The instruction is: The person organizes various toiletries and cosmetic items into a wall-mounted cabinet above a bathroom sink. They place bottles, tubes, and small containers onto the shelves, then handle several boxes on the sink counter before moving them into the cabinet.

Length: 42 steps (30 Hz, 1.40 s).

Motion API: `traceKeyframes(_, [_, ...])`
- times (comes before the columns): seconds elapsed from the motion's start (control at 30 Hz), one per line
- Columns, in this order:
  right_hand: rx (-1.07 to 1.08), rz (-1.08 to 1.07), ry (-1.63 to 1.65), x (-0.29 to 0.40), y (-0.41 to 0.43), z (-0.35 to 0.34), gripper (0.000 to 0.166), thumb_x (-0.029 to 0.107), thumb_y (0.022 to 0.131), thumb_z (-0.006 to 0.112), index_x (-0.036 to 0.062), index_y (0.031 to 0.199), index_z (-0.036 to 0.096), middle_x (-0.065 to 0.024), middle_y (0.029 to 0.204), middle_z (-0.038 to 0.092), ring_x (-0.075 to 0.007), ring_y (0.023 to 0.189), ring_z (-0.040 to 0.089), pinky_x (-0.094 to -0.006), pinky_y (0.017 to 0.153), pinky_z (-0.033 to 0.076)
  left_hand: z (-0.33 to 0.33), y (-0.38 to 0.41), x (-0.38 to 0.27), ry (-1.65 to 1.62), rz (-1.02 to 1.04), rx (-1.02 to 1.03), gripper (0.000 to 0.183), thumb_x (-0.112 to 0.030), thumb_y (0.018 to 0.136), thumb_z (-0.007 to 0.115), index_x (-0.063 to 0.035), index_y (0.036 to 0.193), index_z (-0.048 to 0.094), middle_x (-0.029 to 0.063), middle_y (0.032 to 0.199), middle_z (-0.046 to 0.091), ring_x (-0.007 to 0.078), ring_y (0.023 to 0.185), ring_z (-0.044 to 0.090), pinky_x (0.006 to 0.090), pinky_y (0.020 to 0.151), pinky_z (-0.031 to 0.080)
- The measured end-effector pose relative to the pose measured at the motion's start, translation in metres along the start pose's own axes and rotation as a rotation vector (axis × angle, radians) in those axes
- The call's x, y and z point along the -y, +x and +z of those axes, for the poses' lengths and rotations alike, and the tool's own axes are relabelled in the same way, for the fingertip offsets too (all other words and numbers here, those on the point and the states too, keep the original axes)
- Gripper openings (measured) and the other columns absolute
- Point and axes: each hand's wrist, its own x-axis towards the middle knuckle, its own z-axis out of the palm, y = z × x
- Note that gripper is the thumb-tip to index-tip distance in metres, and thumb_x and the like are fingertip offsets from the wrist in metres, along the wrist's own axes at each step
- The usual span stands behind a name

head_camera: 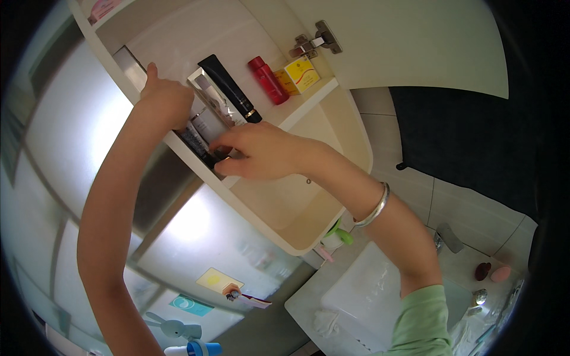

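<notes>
My left hand (168, 101) reaches into an open wall cabinet, its thumb raised and its other fingers curled down out of sight. Near them lies a dark printed tube (196, 141). Further along the shelf, my right hand (262, 151) has thumb and fingers about a small dark container (222, 155), mostly hidden by the hand. Between the hands stands a pale cosmetic bottle (208, 125). Beside it are a shiny silver box (218, 98) and a black tube with a gold band (230, 89). A red bottle (268, 81) and a yellow box (302, 74) stand nearer the hinge.
The cabinet door (409, 44) stands swung out on a metal hinge (317, 40). A cream open bin (303, 209) adjoins the shelf. Below are a white washbasin (365, 293), a faucet (447, 238) and a green-handled cup (336, 238). A dark cloth (463, 142) hangs at right.
</notes>
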Motion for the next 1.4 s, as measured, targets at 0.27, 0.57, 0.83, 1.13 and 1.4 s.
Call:
traceKeyframes(0.27, [0.031,0.046,0.092,0.001,-0.005,-0.003,0.027,0.025,0.074,0.057,0.0048,0.093,0.057,-0.0110,0.083,0.062,-0.0207,0.079,0.060,-0.0291,0.072,0.045,-0.001,-0.001,0.000,0.011,-0.004,0.002,0.034,-0.025,0.051,0.069,-0.0074,0.080,0.063,0.0109,0.074,0.061,0.0249,0.080,0.059,0.0509,0.099,0.013])
traceKeyframes(0.57, [-0.014,0.061,0.079,0.000,-0.008,0.001,0.029,0.025,0.076,0.057,0.0045,0.096,0.057,-0.0102,0.085,0.062,-0.0203,0.081,0.060,-0.0298,0.072,0.046,-0.002,-0.008,-0.001,-0.011,0.001,-0.057,0.041,-0.034,0.051,0.071,-0.0084,0.082,0.064,0.0102,0.077,0.062,0.0247,0.080,0.059,0.0491,0.099,0.015])
traceKeyframes(0.83, [-0.042,0.032,0.031,-0.003,-0.008,0.005,0.024,0.019,0.077,0.054,0.0060,0.097,0.058,-0.0097,0.082,0.062,-0.0191,0.078,0.060,-0.0274,0.072,0.045,-0.009,-0.013,-0.005,-0.034,-0.005,-0.008,0.034,-0.027,0.056,0.071,-0.0134,0.087,0.065,0.0045,0.080,0.063,0.0194,0.078,0.060,0.0468,0.093,0.019])
traceKeyframes(1.13, [-0.068,-0.046,0.001,-0.004,-0.009,0.007,0.024,0.019,0.078,0.053,0.0081,0.098,0.058,-0.0070,0.078,0.062,-0.0173,0.071,0.058,-0.0273,0.072,0.041,0.002,-0.006,-0.002,-0.078,0.009,-0.067,0.028,-0.024,0.055,0.069,-0.0075,0.077,0.064,0.0088,0.071,0.062,0.0235,0.075,0.060,0.0485,0.098,0.018])
traceKeyframes(1.4, [-0.104,0.008,0.005,-0.004,-0.009,0.008,0.022,0.018,0.075,0.056,0.0070,0.093,0.060,-0.0071,0.080,0.062,-0.0177,0.073,0.059,-0.0283,0.075,0.042,0.002,-0.005,-0.004,-0.067,0.006,-0.066,0.022,-0.016,0.058,0.065,-0.0064,0.078,0.063,0.0101,0.072,0.062,0.0250,0.075,0.060,0.0492,0.099,0.017])
